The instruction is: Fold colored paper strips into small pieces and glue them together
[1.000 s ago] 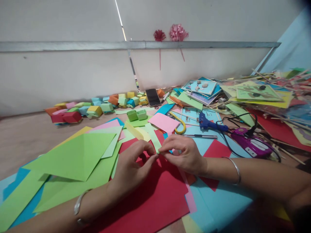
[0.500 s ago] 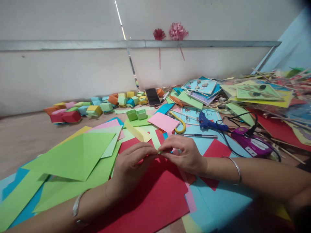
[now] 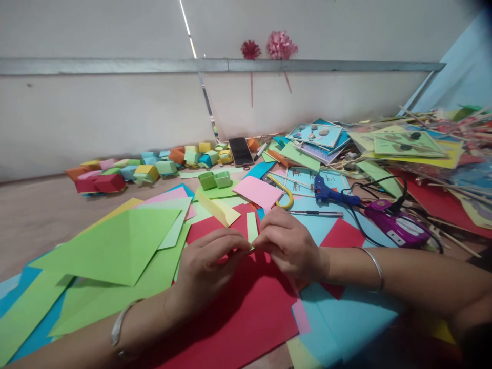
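Red paper [image 3: 246, 312] lies under 2 hands [image 3: 209, 266] [image 3: 294, 248], fingers [image 3: 271, 234] pinched closed on 1 green strip [image 3: 251, 228].

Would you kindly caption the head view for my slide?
Left hand and right hand hold a green strip over red paper.

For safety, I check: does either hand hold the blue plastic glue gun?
No, the blue plastic glue gun lies apart, while the left hand and right hand pinch a pale green paper strip.

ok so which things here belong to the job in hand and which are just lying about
In hand, it seems:
- pale green strip, pinched by left hand and right hand

Apparently just lying about:
- black phone
- blue glue gun
- pen
- purple socket block
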